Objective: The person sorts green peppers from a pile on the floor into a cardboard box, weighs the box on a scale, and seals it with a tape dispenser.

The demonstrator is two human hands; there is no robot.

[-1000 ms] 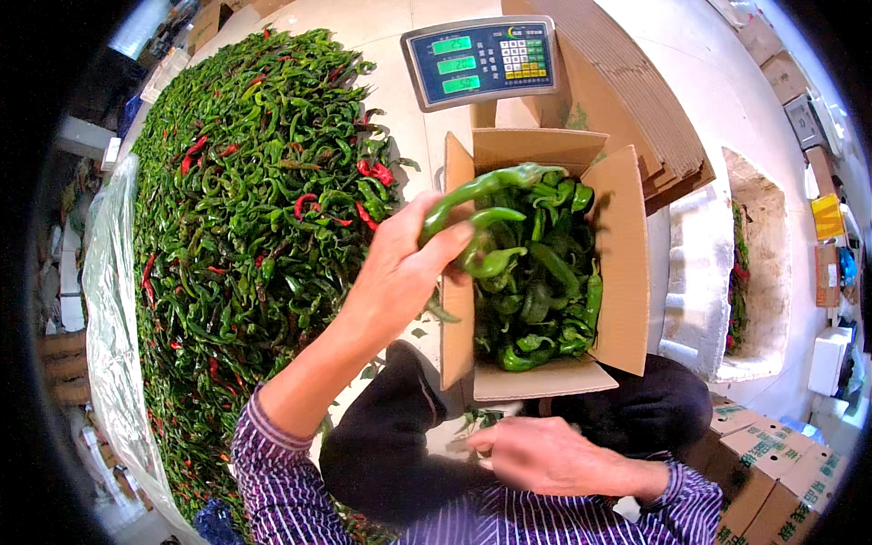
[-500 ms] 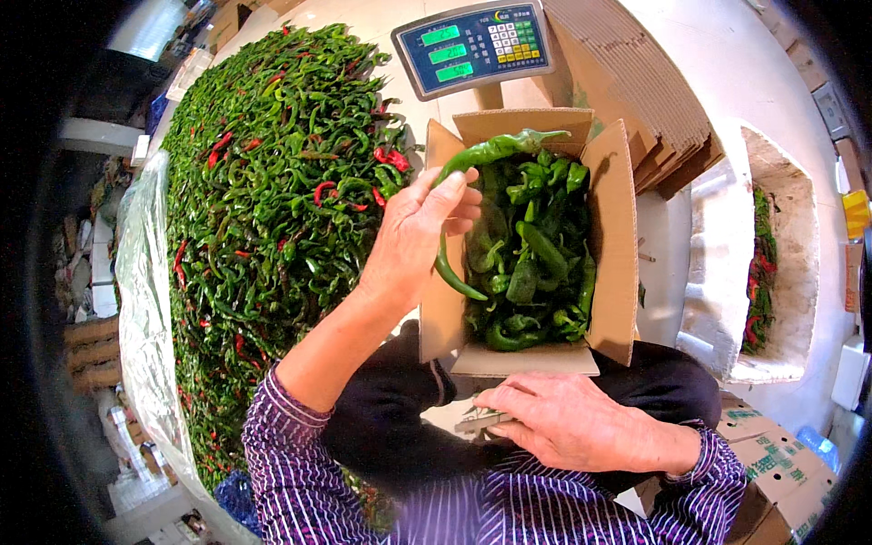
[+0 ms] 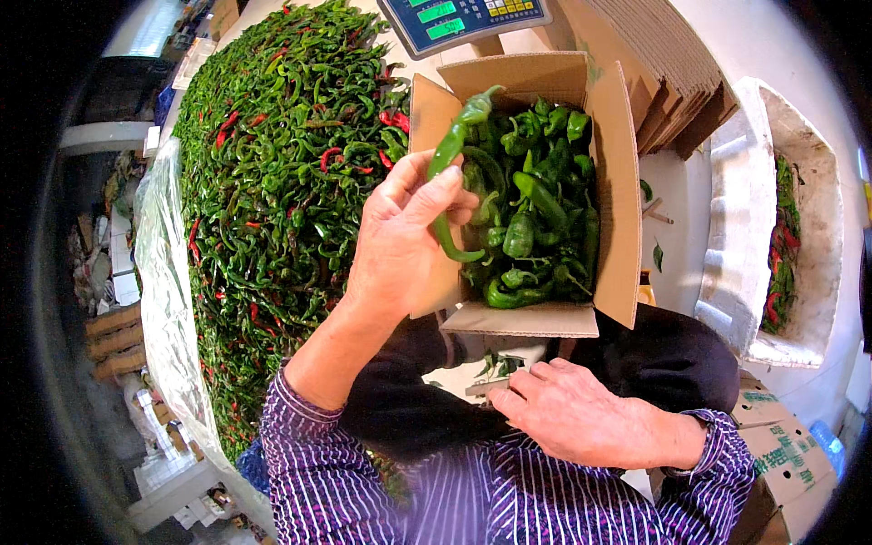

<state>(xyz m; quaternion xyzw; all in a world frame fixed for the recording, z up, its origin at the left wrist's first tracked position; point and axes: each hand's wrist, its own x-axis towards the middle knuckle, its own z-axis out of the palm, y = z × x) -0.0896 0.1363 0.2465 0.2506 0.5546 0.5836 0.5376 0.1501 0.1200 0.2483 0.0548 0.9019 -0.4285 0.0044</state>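
Observation:
My left hand (image 3: 413,218) is closed on a long curved green chili pepper (image 3: 451,136), pinched between thumb and fingers near the box's left wall. The pepper's stem end points up and its thin tip curls down below the fingers. Under the hand and to the right stands an open cardboard box (image 3: 622,195), well filled with green peppers (image 3: 549,200). My right hand (image 3: 581,413) rests low in front of the box, above my lap, its fingers closed on a small flat grey blade-like piece (image 3: 488,387). Most of that piece is hidden by the fingers.
A big heap of green chilies (image 3: 282,163) with some red ones spreads at left, edged by clear plastic sheet (image 3: 168,245). Beyond the box sits a scale display (image 3: 463,23). Flattened cartons (image 3: 668,77) are stacked behind; a white foam box (image 3: 727,263) stands right.
My left hand has turned the pepper more upright. The view has shifted, so the box and scale sit higher in it. Green bits now show by my right hand, which still grips the grey piece.

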